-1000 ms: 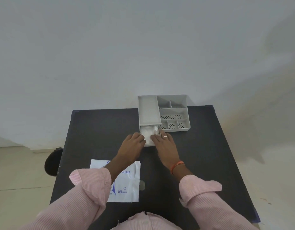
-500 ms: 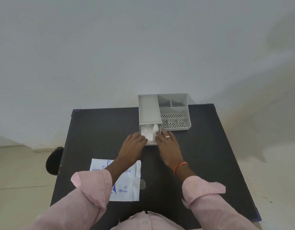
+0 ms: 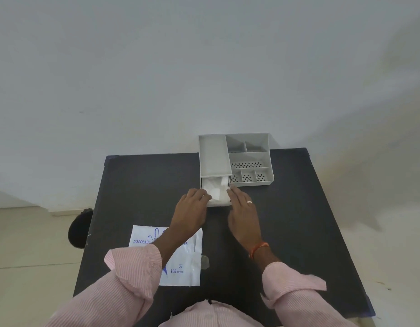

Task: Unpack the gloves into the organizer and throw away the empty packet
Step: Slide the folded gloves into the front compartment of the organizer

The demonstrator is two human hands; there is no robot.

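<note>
A grey plastic organizer (image 3: 249,159) stands at the far edge of the black table (image 3: 298,208). Its drawer (image 3: 219,203) is pulled out toward me and holds white gloves (image 3: 215,188). My left hand (image 3: 191,212) rests on the drawer's left front corner, fingers curled against it. My right hand (image 3: 243,214) lies flat at the drawer's right front corner, fingertips touching it. The flat white gloves packet (image 3: 178,263) with blue print lies on the table near me, partly under my left forearm.
The organizer's open compartments to the right have perforated floors and look bare. A dark round object (image 3: 79,228) sits on the floor beside the table's left edge. A pale wall rises right behind the table.
The drawer has slid inward a little between the earlier frames and now, with both hands staying at its front corners. The packet has not moved.
</note>
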